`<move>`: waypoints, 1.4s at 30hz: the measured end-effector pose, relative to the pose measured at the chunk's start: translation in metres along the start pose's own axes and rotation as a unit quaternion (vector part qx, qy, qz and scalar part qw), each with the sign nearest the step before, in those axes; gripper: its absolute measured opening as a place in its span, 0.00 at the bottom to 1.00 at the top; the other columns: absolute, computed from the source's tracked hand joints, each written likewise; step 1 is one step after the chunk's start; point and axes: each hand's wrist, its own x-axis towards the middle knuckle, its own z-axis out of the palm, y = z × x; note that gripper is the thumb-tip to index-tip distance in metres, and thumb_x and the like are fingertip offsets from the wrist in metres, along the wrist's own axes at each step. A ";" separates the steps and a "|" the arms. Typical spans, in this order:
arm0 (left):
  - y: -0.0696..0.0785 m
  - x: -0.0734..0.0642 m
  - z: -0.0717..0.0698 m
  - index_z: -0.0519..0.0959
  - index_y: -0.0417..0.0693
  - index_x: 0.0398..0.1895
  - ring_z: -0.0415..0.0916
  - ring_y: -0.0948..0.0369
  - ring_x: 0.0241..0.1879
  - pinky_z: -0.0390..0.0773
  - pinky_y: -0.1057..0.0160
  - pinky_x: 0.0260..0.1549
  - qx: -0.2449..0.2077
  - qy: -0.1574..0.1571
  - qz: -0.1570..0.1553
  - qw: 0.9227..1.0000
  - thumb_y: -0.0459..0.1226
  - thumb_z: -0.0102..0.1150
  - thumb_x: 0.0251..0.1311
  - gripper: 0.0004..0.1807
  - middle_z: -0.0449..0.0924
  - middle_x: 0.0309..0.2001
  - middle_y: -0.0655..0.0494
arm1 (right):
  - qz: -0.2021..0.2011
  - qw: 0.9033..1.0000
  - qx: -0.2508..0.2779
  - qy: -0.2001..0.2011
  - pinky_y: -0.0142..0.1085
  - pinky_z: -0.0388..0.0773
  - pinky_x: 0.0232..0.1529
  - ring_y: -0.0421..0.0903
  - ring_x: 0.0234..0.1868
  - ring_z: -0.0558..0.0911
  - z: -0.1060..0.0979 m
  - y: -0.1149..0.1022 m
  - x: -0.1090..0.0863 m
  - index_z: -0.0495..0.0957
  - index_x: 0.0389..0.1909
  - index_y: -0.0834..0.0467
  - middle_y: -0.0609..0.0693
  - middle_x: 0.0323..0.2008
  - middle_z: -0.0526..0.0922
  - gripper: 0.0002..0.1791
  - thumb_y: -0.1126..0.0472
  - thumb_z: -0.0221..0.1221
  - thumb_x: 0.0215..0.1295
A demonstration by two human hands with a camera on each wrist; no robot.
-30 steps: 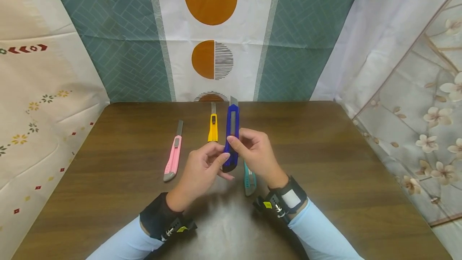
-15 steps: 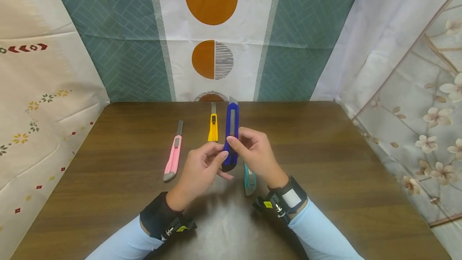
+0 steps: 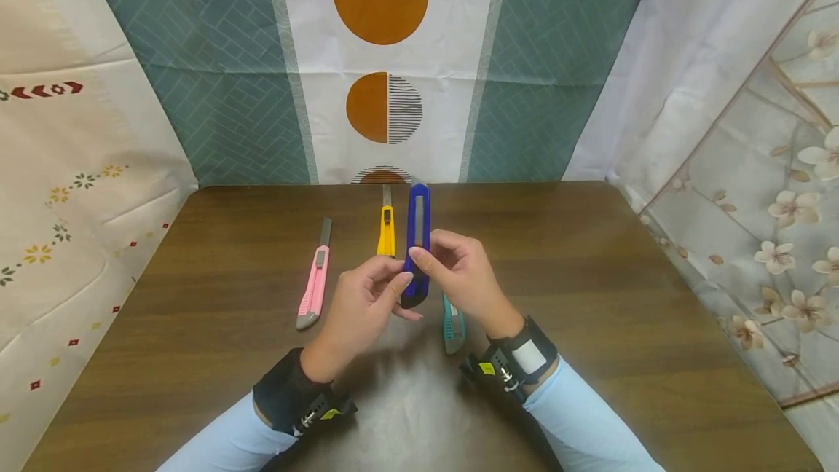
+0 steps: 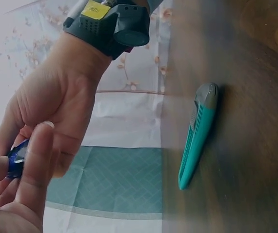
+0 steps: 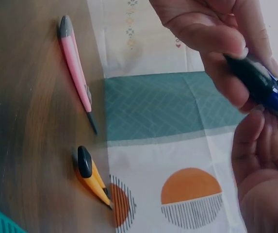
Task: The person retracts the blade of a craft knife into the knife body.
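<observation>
A blue utility knife stands nearly upright above the table, its black end toward me. My left hand pinches that lower end between thumb and fingers. Higher up the body, my right hand grips it from the right, its thumb lying across the front face. Only a sliver of blade shows at the knife's top. In the right wrist view, the black end sits between the fingers of both hands. The slider is hidden under the right thumb.
On the wooden table lie a pink utility knife at left and a yellow one behind the hands, both with blades out. A teal utility knife lies partly hidden beneath the right hand. Patterned cloths hang around the table.
The blue knife's blade has gone down into its body, from clearly sticking out to barely showing. Both hands keep their hold, with the knife shifted very slightly left.
</observation>
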 end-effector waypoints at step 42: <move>0.001 0.002 -0.002 0.80 0.40 0.56 0.91 0.56 0.38 0.90 0.58 0.32 0.000 0.000 -0.002 1.000 0.33 0.62 0.69 0.14 0.87 0.51 0.41 | 0.020 0.999 0.017 -0.024 0.37 0.87 0.31 0.48 0.28 0.81 0.000 0.003 -0.002 0.81 0.41 0.62 0.57 0.30 0.82 0.05 0.63 0.61 0.73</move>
